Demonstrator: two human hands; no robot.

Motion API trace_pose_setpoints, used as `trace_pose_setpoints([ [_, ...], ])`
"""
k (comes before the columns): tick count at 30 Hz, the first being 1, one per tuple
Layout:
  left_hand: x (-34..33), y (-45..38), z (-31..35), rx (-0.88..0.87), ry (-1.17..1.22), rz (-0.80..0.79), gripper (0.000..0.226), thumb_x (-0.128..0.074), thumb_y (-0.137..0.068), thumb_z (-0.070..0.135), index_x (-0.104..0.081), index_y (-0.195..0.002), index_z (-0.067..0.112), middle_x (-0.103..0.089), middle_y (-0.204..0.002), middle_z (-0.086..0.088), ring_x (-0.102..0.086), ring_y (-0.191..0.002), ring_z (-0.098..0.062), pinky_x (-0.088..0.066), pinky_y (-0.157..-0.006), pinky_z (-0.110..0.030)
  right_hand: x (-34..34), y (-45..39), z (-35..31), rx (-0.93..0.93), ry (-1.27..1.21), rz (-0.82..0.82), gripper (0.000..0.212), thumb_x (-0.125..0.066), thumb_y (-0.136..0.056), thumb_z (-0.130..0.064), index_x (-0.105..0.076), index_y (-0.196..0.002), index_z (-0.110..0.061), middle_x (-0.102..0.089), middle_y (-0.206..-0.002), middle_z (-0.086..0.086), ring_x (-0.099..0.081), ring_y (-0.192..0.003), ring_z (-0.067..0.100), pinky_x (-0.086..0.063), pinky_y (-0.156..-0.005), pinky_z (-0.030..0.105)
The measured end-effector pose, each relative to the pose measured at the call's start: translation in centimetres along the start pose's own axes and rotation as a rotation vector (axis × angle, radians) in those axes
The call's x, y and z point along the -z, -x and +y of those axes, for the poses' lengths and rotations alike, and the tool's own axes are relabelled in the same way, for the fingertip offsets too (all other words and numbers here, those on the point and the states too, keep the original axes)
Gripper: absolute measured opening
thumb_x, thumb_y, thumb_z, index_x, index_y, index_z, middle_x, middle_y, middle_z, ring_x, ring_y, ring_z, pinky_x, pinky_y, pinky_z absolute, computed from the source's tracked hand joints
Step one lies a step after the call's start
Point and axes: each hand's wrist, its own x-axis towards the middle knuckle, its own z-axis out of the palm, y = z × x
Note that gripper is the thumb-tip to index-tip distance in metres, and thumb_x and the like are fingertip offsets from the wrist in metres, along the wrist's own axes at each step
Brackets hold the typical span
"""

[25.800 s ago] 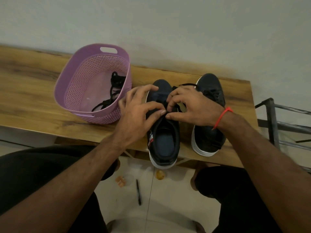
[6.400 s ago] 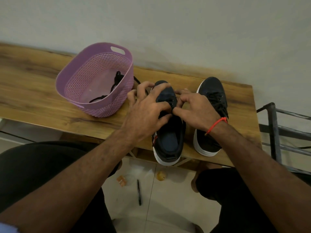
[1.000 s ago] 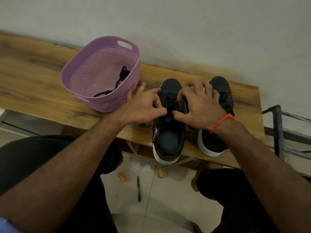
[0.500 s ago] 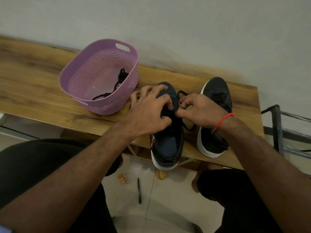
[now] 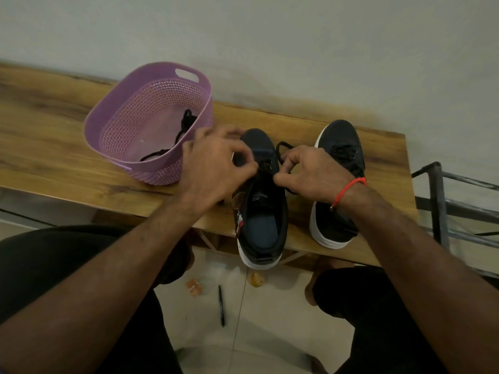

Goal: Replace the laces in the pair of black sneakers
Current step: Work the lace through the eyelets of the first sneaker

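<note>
Two black sneakers with white soles stand on the wooden table. The left sneaker (image 5: pixel 260 211) is between my hands, its heel hanging over the front edge. My left hand (image 5: pixel 213 168) pinches the black lace (image 5: pixel 282 147) at the shoe's left eyelets. On the other side my right hand (image 5: pixel 310 171), with a red thread on the wrist, pinches the same lace, and a loop rises above its fingers. The right sneaker (image 5: pixel 337 147) stands laced beside it, partly behind my right wrist.
A purple perforated basket (image 5: pixel 121 114) stands left of the shoes with a loose black lace (image 5: pixel 186 122) inside. A metal rack (image 5: pixel 442 201) is at the table's right end. On the floor lie a pen (image 5: pixel 221 306) and small orange bits. The wall runs close behind.
My hands have drawn slightly apart over the left sneaker. The left hand has slid left off the tongue, and the lace loop above my right hand stands out more.
</note>
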Motion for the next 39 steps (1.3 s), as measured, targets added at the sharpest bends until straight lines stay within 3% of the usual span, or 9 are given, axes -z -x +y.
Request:
trace_pose_setpoints([
  [3,0.0,-0.4,-1.3,0.106,0.101,0.091,0.009,-0.076,-0.083,0.036,-0.070,-0.088,0.033,-0.059,-0.136,0.007,-0.046,-0.130,-0.023,-0.038,-0.109,-0.051,0.3,0.2,-0.2,0.026,0.011,-0.001,0.012,-0.071,-0.087,-0.030,-0.070,-0.084,-0.018,-0.061,-0.131,-0.001,-0.040,-0.135,0.016,-0.028,-0.118,0.044],
  [7,-1.0,0.4,-0.2,-0.069,0.001,-0.005,0.044,-0.068,-0.086,0.023,-0.062,-0.129,0.025,-0.044,-0.151,0.001,-0.035,-0.140,-0.023,-0.032,-0.110,-0.047,0.1,0.6,-0.8,0.070,0.067,-0.020,0.009,-0.069,-0.088,-0.023,-0.068,-0.084,-0.015,-0.042,-0.154,-0.001,-0.008,-0.153,0.023,-0.007,-0.123,0.042],
  [10,-1.2,0.7,0.8,-0.166,-0.060,-0.100,0.040,-0.063,-0.086,0.036,-0.070,-0.124,0.032,-0.036,-0.160,0.003,-0.022,-0.148,-0.024,-0.025,-0.111,-0.053,-0.1,0.5,-0.8,0.085,0.135,-0.021,0.010,-0.067,-0.088,-0.027,-0.067,-0.082,-0.019,-0.029,-0.161,-0.001,0.001,-0.154,0.026,-0.001,-0.123,0.050],
  [16,-1.5,1.3,1.1,-0.219,-0.255,-0.058,0.029,-0.068,-0.089,0.050,-0.075,-0.113,0.036,-0.043,-0.158,0.006,-0.028,-0.147,-0.029,-0.028,-0.107,-0.053,-0.1,0.5,-1.2,0.054,0.154,-0.036,0.019,-0.066,-0.089,-0.030,-0.060,-0.070,-0.028,-0.028,-0.162,-0.002,0.001,-0.154,0.025,0.005,-0.122,0.056],
  [19,-1.9,1.3,0.9,-0.243,-0.320,0.035,0.024,-0.064,-0.090,0.048,-0.078,-0.102,0.034,-0.056,-0.147,0.009,-0.041,-0.139,-0.028,-0.031,-0.101,-0.049,-0.2,0.8,-1.0,0.019,0.141,-0.012,0.020,-0.065,-0.089,-0.032,-0.064,-0.071,-0.023,-0.045,-0.152,0.001,-0.007,-0.153,0.022,-0.001,-0.122,0.051],
  [26,-0.4,-0.3,-1.2,-0.012,0.072,0.213,0.015,-0.067,-0.093,0.033,-0.075,-0.099,0.022,-0.063,-0.132,0.004,-0.054,-0.125,-0.017,-0.048,-0.103,-0.046,-0.6,1.4,-0.2,-0.026,0.133,0.003,0.019,-0.066,-0.087,-0.033,-0.061,-0.076,-0.019,-0.050,-0.147,0.004,-0.010,-0.153,0.020,-0.003,-0.123,0.045],
  [29,-0.3,-0.8,-1.7,-0.018,0.120,0.096,0.026,-0.068,-0.092,0.022,-0.071,-0.118,0.021,-0.048,-0.153,-0.006,-0.037,-0.146,-0.023,-0.032,-0.120,-0.051,-1.3,1.2,0.2,0.036,0.139,0.032,0.016,-0.065,-0.087,-0.032,-0.063,-0.079,-0.018,-0.035,-0.159,0.002,-0.004,-0.154,0.022,-0.001,-0.122,0.044],
  [32,-1.2,0.1,-0.2,-0.246,0.061,-0.053,0.045,-0.064,-0.090,0.027,-0.064,-0.135,0.026,-0.028,-0.165,-0.005,-0.008,-0.156,-0.030,-0.010,-0.125,-0.057,-1.9,1.0,0.5,0.104,0.188,0.077,0.015,-0.063,-0.086,-0.034,-0.057,-0.083,-0.021,-0.026,-0.162,0.007,0.000,-0.154,0.023,0.000,-0.123,0.045],
  [39,-2.3,1.7,1.8,-0.308,-0.191,-0.053,0.025,-0.070,-0.090,0.040,-0.079,-0.104,0.021,-0.039,-0.161,-0.004,-0.020,-0.153,-0.036,-0.017,-0.123,-0.060,-1.7,1.0,0.9,0.129,0.104,0.076,0.013,-0.065,-0.087,-0.029,-0.060,-0.087,-0.017,-0.025,-0.163,0.007,-0.001,-0.154,0.022,-0.001,-0.125,0.044],
])
